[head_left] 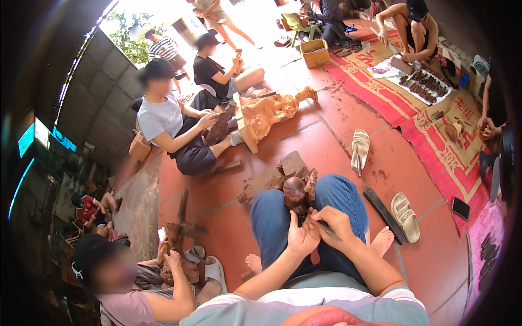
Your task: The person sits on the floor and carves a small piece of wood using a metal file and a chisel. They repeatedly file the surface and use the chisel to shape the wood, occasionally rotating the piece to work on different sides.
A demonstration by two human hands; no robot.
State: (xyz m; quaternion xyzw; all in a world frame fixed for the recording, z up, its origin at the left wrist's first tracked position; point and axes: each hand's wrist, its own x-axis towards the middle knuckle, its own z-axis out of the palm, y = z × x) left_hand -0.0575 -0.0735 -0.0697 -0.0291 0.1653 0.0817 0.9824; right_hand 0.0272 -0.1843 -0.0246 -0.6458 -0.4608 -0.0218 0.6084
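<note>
Between my knees is a reddish-brown wood carving (294,191), with a smooth rounded top and rough, broader wood around it. My right hand (336,221) is closed around a slim dark carving tool (328,230), just on my side of the carving. Palm up, my left hand (303,237) rests beside the right one, its thumb raised near the base of the rounded part. The left fingers are apart and partly curled, and I see nothing held in them. The tool's working tip is hidden by my fingers.
A large orange-brown wooden statue (272,113) lies ahead on the red tiles. Beige sandals (405,217) and a dark wooden bar (384,215) are at my right. A red patterned mat (429,146) holds a phone (460,208) and tools. Several people sit working around me.
</note>
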